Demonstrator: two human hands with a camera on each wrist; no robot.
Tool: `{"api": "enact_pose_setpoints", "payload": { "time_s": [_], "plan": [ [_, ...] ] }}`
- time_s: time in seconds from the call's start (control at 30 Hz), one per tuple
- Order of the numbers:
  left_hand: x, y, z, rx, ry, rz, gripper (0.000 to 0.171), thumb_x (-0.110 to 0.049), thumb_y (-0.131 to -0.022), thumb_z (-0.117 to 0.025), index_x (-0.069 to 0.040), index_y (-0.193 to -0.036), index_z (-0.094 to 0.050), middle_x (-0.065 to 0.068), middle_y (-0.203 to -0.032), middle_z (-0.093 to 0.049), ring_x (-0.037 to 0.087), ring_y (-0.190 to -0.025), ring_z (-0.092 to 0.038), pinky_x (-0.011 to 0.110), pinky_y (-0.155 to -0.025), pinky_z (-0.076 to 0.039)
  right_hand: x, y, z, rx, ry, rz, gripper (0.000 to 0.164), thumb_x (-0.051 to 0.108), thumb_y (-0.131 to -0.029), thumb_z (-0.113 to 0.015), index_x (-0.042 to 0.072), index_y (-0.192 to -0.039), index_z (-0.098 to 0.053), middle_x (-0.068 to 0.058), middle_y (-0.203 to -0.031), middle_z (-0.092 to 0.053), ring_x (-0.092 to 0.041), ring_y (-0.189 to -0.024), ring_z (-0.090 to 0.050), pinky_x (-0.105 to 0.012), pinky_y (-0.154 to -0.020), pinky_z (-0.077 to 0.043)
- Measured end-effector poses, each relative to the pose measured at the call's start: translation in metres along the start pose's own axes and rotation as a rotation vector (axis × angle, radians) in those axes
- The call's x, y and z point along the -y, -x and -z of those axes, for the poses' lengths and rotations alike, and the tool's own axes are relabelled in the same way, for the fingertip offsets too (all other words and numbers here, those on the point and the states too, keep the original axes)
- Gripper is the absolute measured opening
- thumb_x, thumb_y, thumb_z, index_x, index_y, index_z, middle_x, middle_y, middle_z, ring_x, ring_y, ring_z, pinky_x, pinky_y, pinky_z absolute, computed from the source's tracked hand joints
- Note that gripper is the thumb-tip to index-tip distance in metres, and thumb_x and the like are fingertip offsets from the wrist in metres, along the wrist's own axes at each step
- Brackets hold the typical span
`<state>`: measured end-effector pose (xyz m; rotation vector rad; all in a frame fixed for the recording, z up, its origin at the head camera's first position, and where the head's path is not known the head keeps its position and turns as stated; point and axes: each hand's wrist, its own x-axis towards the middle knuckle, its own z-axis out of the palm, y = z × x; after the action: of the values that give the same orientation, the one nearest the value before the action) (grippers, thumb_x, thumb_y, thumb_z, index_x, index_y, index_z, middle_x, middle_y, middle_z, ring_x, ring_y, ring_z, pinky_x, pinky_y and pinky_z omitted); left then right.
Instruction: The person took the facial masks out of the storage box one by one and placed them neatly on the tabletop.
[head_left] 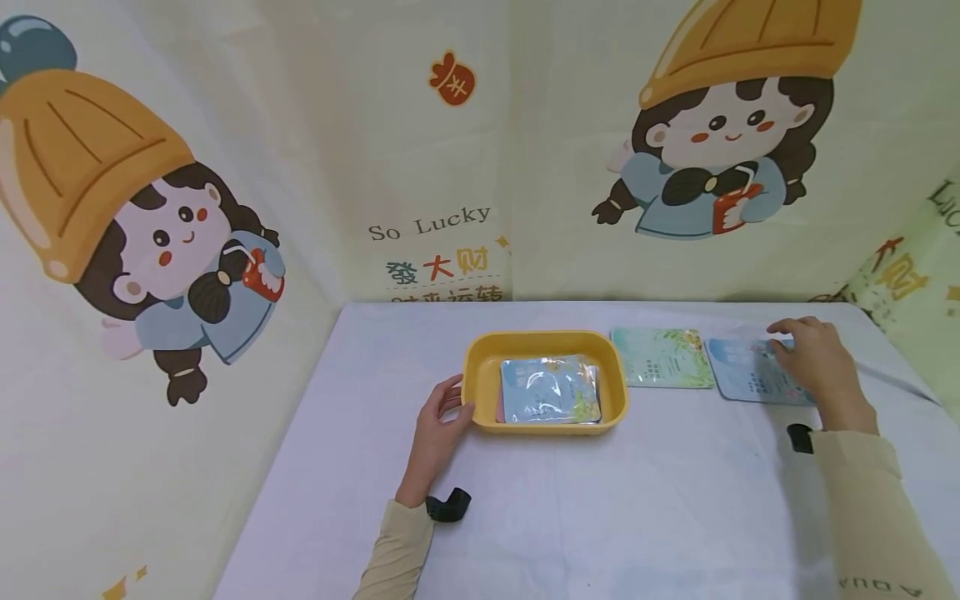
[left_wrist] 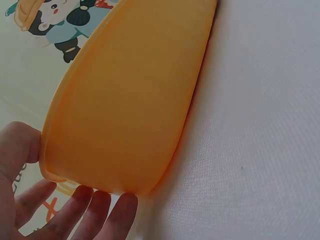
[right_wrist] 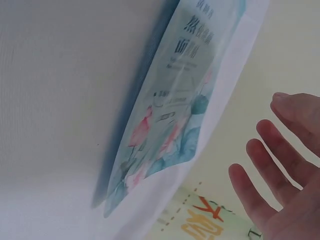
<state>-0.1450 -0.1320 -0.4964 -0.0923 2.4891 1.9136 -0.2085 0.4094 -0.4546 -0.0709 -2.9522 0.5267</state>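
A yellow plastic tray [head_left: 544, 430] holds a small pile of face mask packets, a shiny blue packet [head_left: 547, 390] on top. My left hand [head_left: 437, 429] holds the tray's left end, thumb at the rim and fingertips against the outer wall, as the left wrist view also shows. To the right, my right hand [head_left: 821, 362] hovers over a blue face mask packet [head_left: 750, 373], covering its right end. In the right wrist view that packet [right_wrist: 165, 100] has pink lotus flowers, and the fingers [right_wrist: 270, 150] are spread apart from it.
A green face mask packet [head_left: 663, 358] lies between the tray and the blue packet. White cloth [head_left: 600, 517] covers the table. Cartoon-printed fabric [head_left: 555, 167] hangs behind and beside it. Each wrist bears a black camera mount [head_left: 448, 506].
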Motion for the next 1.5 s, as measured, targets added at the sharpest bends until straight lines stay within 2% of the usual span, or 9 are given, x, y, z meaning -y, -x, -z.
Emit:
{"api": "enact_pose_setpoints", "payload": {
  "time_s": [0.17, 0.43, 0.73, 1.0, 1.3, 1.5],
  "plan": [
    [0.001, -0.001, 0.003, 0.006, -0.024, -0.011, 0.049, -0.021, -0.094, -0.069, -0.025, -0.140, -0.053, 0.005, -0.131, -0.060, 0.022, -0.119, -0.058, 0.037, -0.095, -0.056, 0.014, 0.000, -0.002, -0.036, -0.008, 0.044, 0.025, 0.000, -0.091, -0.061, -0.011, -0.113, -0.060, -0.041, -0.118, -0.047, -0.059, -0.107, -0.039, -0.072, -0.086, -0.037],
    [0.002, -0.003, 0.002, 0.014, -0.025, -0.021, 0.049, -0.022, -0.094, -0.069, -0.027, -0.140, -0.052, 0.004, -0.130, -0.059, 0.022, -0.120, -0.058, 0.040, -0.097, -0.055, 0.040, 0.007, 0.003, -0.019, -0.025, 0.017, 0.027, 0.002, -0.093, -0.063, -0.009, -0.117, -0.058, -0.038, -0.120, -0.046, -0.054, -0.110, -0.040, -0.072, -0.091, -0.037],
    [-0.002, -0.006, 0.003, 0.019, -0.028, 0.021, 0.053, -0.015, -0.096, -0.065, -0.014, -0.146, -0.047, 0.015, -0.137, -0.056, 0.031, -0.125, -0.055, 0.047, -0.101, -0.051, 0.069, 0.005, 0.004, -0.030, -0.065, 0.099, 0.029, 0.005, -0.093, -0.064, -0.007, -0.119, -0.060, -0.033, -0.120, -0.050, -0.050, -0.106, -0.046, -0.069, -0.087, -0.042],
    [0.001, -0.004, 0.000, 0.010, -0.010, 0.010, 0.050, -0.023, -0.094, -0.069, -0.026, -0.141, -0.052, 0.005, -0.133, -0.058, 0.023, -0.122, -0.057, 0.042, -0.100, -0.053, 0.091, 0.008, 0.005, -0.063, -0.074, 0.192, 0.026, 0.005, -0.093, -0.064, -0.007, -0.117, -0.063, -0.031, -0.119, -0.054, -0.047, -0.105, -0.050, -0.064, -0.086, -0.045],
    [0.003, -0.002, 0.000, 0.008, -0.013, -0.004, 0.050, -0.023, -0.094, -0.068, -0.027, -0.141, -0.051, 0.005, -0.131, -0.059, 0.023, -0.121, -0.058, 0.041, -0.098, -0.054, 0.116, 0.008, 0.001, -0.030, -0.060, 0.209, 0.029, 0.007, -0.092, -0.067, -0.005, -0.118, -0.063, -0.029, -0.123, -0.053, -0.047, -0.114, -0.048, -0.066, -0.094, -0.044],
    [0.002, -0.003, -0.001, 0.009, -0.017, -0.008, 0.050, -0.023, -0.094, -0.069, -0.027, -0.141, -0.052, 0.004, -0.131, -0.059, 0.022, -0.120, -0.058, 0.040, -0.097, -0.055, 0.126, 0.008, -0.004, -0.030, -0.075, 0.245, 0.028, 0.009, -0.093, -0.067, -0.004, -0.118, -0.063, -0.026, -0.122, -0.056, -0.045, -0.114, -0.049, -0.064, -0.092, -0.046]
  ]
}}
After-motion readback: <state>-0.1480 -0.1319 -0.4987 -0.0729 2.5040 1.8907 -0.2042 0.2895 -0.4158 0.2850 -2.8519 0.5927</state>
